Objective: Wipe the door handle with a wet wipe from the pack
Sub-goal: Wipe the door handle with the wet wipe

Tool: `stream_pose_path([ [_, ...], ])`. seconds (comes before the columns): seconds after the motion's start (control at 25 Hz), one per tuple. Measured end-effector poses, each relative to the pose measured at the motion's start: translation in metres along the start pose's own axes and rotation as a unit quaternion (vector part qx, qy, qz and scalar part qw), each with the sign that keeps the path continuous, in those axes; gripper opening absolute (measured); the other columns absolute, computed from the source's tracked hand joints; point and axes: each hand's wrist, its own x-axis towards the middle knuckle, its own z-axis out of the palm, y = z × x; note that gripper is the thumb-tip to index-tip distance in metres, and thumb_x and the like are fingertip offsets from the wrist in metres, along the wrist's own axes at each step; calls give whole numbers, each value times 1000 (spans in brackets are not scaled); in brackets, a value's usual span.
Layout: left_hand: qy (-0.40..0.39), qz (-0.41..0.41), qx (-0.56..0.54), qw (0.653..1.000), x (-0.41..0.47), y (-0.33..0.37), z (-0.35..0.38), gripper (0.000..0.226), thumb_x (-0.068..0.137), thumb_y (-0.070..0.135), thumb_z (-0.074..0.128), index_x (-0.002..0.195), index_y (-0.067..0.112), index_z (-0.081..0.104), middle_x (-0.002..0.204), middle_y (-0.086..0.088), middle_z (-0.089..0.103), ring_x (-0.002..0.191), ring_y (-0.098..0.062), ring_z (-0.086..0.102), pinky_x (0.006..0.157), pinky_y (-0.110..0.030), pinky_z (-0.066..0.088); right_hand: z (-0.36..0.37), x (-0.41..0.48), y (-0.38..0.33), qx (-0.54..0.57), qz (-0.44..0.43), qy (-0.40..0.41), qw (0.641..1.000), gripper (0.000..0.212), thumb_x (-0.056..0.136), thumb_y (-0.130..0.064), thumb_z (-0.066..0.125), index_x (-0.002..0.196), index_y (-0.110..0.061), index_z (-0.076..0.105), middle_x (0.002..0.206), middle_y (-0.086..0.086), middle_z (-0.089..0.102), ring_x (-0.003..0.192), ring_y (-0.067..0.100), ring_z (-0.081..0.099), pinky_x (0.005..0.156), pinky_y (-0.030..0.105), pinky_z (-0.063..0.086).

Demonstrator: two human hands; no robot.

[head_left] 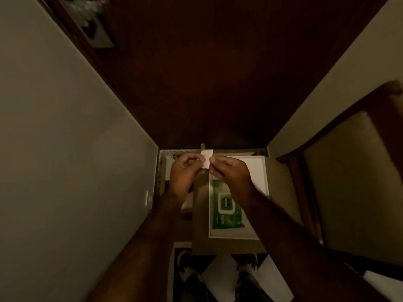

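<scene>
A small folded white wet wipe (pixel 206 158) hangs between my two hands, low in front of the dark wooden door (pixel 207 83). My left hand (pixel 185 173) pinches its left edge and my right hand (pixel 231 173) pinches its right edge. Below my right wrist lies the green wipe pack (pixel 226 212) with its white-rimmed lid shut, on a white tray (pixel 255 168) set on a brown surface (pixel 200 236). A blurred metal fitting at the door's upper left (pixel 96 29) may be the handle; I cannot tell.
A pale wall (pixel 54 149) closes in on the left. An upholstered wooden chair (pixel 349 182) stands at the right. My feet (pixel 187 264) stand on a black-and-white tiled floor beneath the brown surface.
</scene>
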Motion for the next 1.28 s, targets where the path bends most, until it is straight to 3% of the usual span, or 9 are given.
stream_pose_path([
  [0.24, -42, 107, 89, 989, -34, 95, 1, 34, 88, 49, 72, 111, 24, 80, 110, -1, 80, 105, -18, 75, 92, -39, 60, 32, -31, -94, -23, -38, -30, 999, 14, 106, -8, 72, 102, -14, 84, 90, 1, 86, 84, 9, 80, 76, 18, 65],
  [0.4, -23, 151, 113, 982, -51, 153, -14, 14, 92, 28, 73, 103, 24, 82, 100, 1, 82, 98, -22, 77, 90, -42, 60, 52, -53, -155, -134, -71, -43, 988, 19, 105, -14, 72, 92, -19, 84, 85, -1, 82, 81, 10, 75, 72, 23, 61],
  [0.56, -8, 172, 157, 972, -69, 204, -37, 19, 86, 27, 65, 70, 33, 73, 68, 11, 68, 71, -15, 63, 67, -31, 50, 74, -75, -202, -263, -94, -35, 959, 7, 104, -15, 69, 104, -19, 75, 103, 2, 74, 94, 17, 70, 76, 27, 55],
  [0.68, -45, 178, 198, 963, -80, 241, -52, 14, 79, 31, 63, 67, 32, 70, 67, 11, 63, 68, -13, 58, 65, -32, 45, 100, -89, -237, -342, -114, -158, 919, 30, 97, -15, 82, 127, -20, 76, 115, -3, 77, 102, 9, 74, 76, 15, 57],
  [0.76, -29, 189, 196, 962, -79, 257, -62, 12, 81, 31, 64, 71, 27, 69, 73, 5, 66, 73, -15, 61, 67, -32, 47, 120, -92, -254, -414, -132, -172, 884, 28, 95, -18, 85, 122, -10, 83, 113, 3, 82, 97, 12, 77, 75, 20, 59],
  [0.88, 39, 175, 89, 980, -75, 265, -77, 14, 88, 34, 75, 91, 20, 74, 91, -1, 78, 85, -20, 75, 72, -29, 59, 147, -92, -273, -364, -134, -122, 914, 19, 95, -20, 86, 107, -5, 84, 106, 11, 83, 84, 13, 74, 67, 22, 57],
  [1.04, -2, 116, -116, 986, -57, 270, -91, 28, 87, 31, 80, 111, 16, 80, 117, -6, 80, 111, -22, 75, 87, -38, 62, 184, -79, -292, -210, -83, -106, 968, 11, 98, -15, 82, 91, -11, 75, 92, 5, 79, 80, 15, 72, 63, 25, 55],
  [1.16, 9, 92, -213, 973, -36, 277, -93, 30, 87, 22, 78, 115, 10, 78, 120, -13, 78, 112, -28, 75, 84, -38, 62, 208, -62, -298, -217, -74, -114, 967, 13, 99, -22, 82, 103, -10, 77, 105, 7, 80, 89, 16, 74, 65, 25, 56],
  [1.28, 88, 61, -233, 967, -1, 290, -104, 31, 90, 14, 75, 119, 4, 72, 116, -17, 78, 107, -33, 75, 80, -40, 62, 227, -27, -328, -348, -194, -37, 916, 51, 103, -47, 74, 142, -16, 69, 145, 5, 68, 128, 21, 66, 95, 30, 57],
])
